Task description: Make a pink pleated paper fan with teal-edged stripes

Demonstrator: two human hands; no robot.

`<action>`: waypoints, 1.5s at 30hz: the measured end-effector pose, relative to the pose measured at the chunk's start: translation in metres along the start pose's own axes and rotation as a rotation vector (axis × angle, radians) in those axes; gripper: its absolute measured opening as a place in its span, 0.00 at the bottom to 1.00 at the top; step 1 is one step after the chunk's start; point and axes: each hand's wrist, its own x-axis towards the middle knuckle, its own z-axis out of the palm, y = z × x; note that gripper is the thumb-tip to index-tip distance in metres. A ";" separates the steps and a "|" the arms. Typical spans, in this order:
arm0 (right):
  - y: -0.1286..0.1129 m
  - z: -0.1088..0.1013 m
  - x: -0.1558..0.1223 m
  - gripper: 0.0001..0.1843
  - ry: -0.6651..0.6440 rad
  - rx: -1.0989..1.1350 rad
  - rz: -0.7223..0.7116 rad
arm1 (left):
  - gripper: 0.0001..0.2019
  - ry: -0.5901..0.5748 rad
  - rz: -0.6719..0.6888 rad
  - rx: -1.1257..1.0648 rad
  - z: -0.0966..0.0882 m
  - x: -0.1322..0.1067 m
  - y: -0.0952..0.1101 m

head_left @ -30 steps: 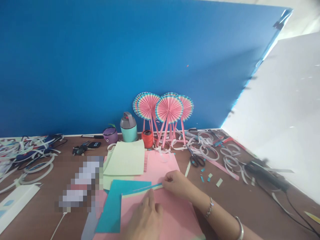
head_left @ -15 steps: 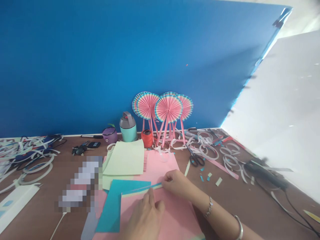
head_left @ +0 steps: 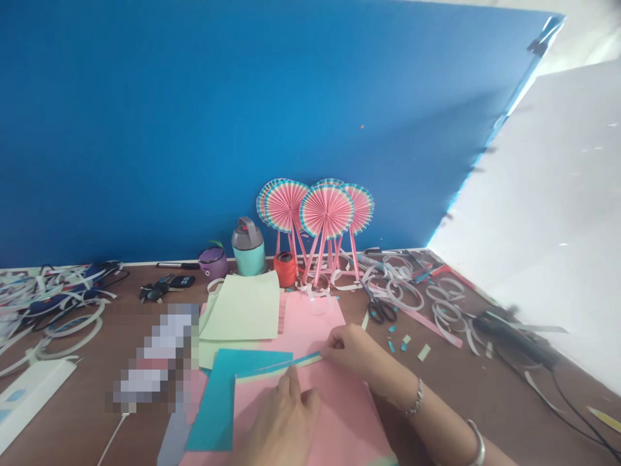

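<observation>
A pink paper sheet (head_left: pixel 339 414) lies in front of me, with a cream band and a narrow blue paper strip (head_left: pixel 286 368) along its far edge. My left hand (head_left: pixel 286 414) rests on the sheet, fingers stretched toward that edge and one fingertip touching the band. At the right end of the strip, my right hand (head_left: pixel 352 349) has thumb and fingers closed in a pinch on it; the fingertips are partly hidden. Beneath the pink sheet, blue paper (head_left: pixel 213 414) sticks out to the left. Pale green sheets (head_left: pixel 242 307) lie just beyond.
Black-handled scissors (head_left: pixel 381 312) lie right of the papers, near small paper scraps (head_left: pixel 424 352). Pink round paper fans (head_left: pixel 327 210) stand against the blue wall, beside red thread (head_left: pixel 284 268) and a turquoise flask (head_left: pixel 249 252). Loose white strips and a power strip (head_left: pixel 36 395) are at the left.
My right hand has slid a little to the right along the sheet's far edge, still pinched. My left hand stays in nearly the same place.
</observation>
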 end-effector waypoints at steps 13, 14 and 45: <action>0.004 0.001 0.003 0.07 -0.004 -0.084 0.007 | 0.19 -0.003 0.010 0.034 0.002 0.000 0.001; 0.004 0.001 0.003 0.07 -0.007 -0.079 0.012 | 0.19 -0.008 0.009 0.036 0.002 0.000 0.002; -0.005 0.000 -0.001 0.04 -0.002 -0.166 0.061 | 0.17 0.022 0.033 0.054 0.002 0.000 0.001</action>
